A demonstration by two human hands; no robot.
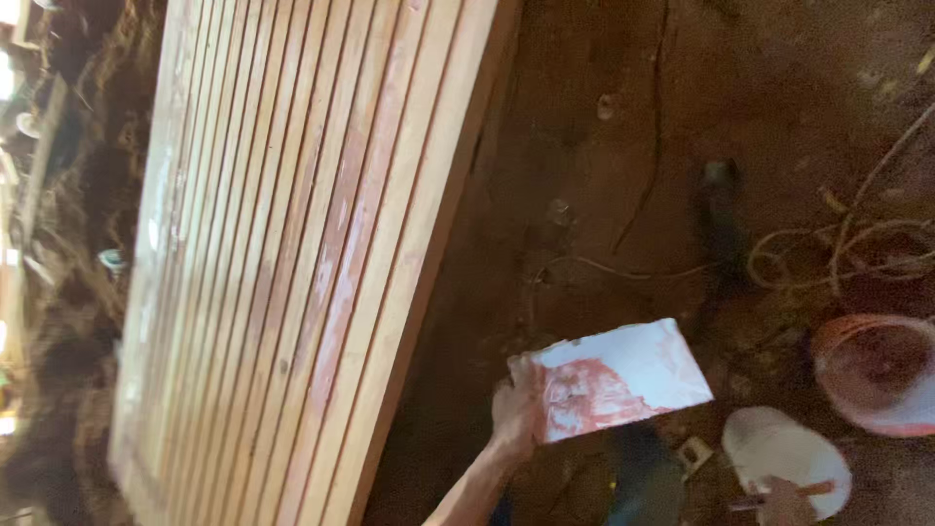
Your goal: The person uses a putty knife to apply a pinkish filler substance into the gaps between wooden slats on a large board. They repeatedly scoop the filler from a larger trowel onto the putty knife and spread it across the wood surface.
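The fingers (514, 388) of the left hand (513, 414) pinch a white board (623, 378) smeared with red paste, beside the ribbed wooden panel (292, 263); the right hand is hidden.

A ribbed bare-wood panel (292, 253) looks matt with whitish filler smears, and the flat white board (623, 378) carries smeared reddish paste.
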